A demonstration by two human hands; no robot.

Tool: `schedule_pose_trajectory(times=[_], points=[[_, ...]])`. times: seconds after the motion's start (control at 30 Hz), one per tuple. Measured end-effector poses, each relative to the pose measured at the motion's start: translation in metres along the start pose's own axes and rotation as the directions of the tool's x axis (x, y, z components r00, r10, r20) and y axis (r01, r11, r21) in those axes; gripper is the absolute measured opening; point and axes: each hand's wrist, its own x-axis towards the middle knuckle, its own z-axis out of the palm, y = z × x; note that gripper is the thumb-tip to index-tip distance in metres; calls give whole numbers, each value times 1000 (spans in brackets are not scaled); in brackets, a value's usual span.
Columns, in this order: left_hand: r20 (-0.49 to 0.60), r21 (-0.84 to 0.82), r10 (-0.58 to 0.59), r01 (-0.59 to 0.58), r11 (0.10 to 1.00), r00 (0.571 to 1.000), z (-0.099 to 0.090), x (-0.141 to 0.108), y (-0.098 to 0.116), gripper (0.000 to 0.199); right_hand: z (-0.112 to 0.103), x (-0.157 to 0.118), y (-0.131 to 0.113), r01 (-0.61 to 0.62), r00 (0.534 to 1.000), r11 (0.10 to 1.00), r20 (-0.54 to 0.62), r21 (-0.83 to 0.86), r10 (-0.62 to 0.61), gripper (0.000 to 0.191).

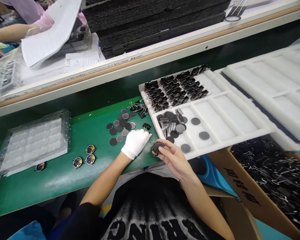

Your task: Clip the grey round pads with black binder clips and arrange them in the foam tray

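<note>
My left hand point(137, 143), in a white glove, rests low over the green tabletop with its fingers bent together. A black binder clip point(147, 126) is at its fingertips and appears pinched there; the glove partly hides it. Bare and closed, my right hand point(173, 156) grips dark round discs point(157, 147) between thumb and fingers at the near corner of the white foam tray; how many is unclear. Several loose black and grey discs point(119, 128) lie beyond my left hand, beside a small heap of binder clips point(139, 108).
The white foam tray point(211, 141) holds rows of binder clips point(175, 88) and loose discs point(179, 128). Several picture badges point(90, 159) and clear plastic trays point(37, 141) lie leftward. A carton point(240, 186) full of clips stands right. Across the ledge is another person's arm point(12, 33).
</note>
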Motion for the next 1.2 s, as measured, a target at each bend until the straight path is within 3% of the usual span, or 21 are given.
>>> schedule_pose_trajectory(times=[0.07, 0.13, 0.23, 0.3, 0.37, 0.47, 0.57, 0.7, 0.87, 0.97, 1.07, 1.13, 1.2], points=[[-96, -128, -49, 36, 991, 994, -5, -7, 2, 35, -1, -1, 0, 0, 1000, 1000, 12, -18, 0, 39], [-151, -359, -174, 110, 927, 973, -14, -20, 5, 32, 0, -1, -2, 27, 999, 998, 22, -63, -25, 34], [20, -681, -339, 261, 684, 941, -25, -42, 13, 30, 6, 2, -3, 54, 996, 989, 75, -137, -44, 31], [121, -738, -349, 320, 594, 929, -29, -53, 13, 32, 12, 5, -2, 37, 988, 987, 155, -158, -12, 30], [83, -666, -317, 290, 688, 945, -33, -61, 9, 31, 18, 8, 1, 8, 974, 986, 225, -167, 30, 30], [2, -439, -149, 135, 888, 989, -42, -71, -4, 30, 24, 11, 5, -20, 958, 977, 276, -212, 79, 28], [95, -260, -61, 84, 962, 994, -54, -81, -14, 33, 26, 11, 4, -23, 937, 943, 323, -332, 136, 27], [172, -108, -86, 106, 989, 981, -65, -89, -14, 47, 30, 10, -1, 3, 920, 875, 344, -484, 187, 25], [278, -250, -122, 195, 948, 953, -75, -94, -14, 41, 34, 10, -2, -26, 956, 929, 262, -370, 131, 28], [379, -382, -198, 348, 856, 904, -75, -98, -20, 40, 32, 14, 0, -40, 978, 958, 187, -285, 97, 32], [496, -423, -263, 495, 759, 827, -69, -98, -30, 43, 28, 22, 4, -17, 981, 936, 177, -352, 84, 39], [507, -294, -297, 486, 823, 809, -64, -95, -39, 51, 28, 29, 8, 37, 983, 891, 177, -452, 49, 42], [466, -43, -325, 388, 921, 823, -64, -93, -46, 59, 28, 36, 13, 64, 981, 848, 188, -527, 43, 41]])
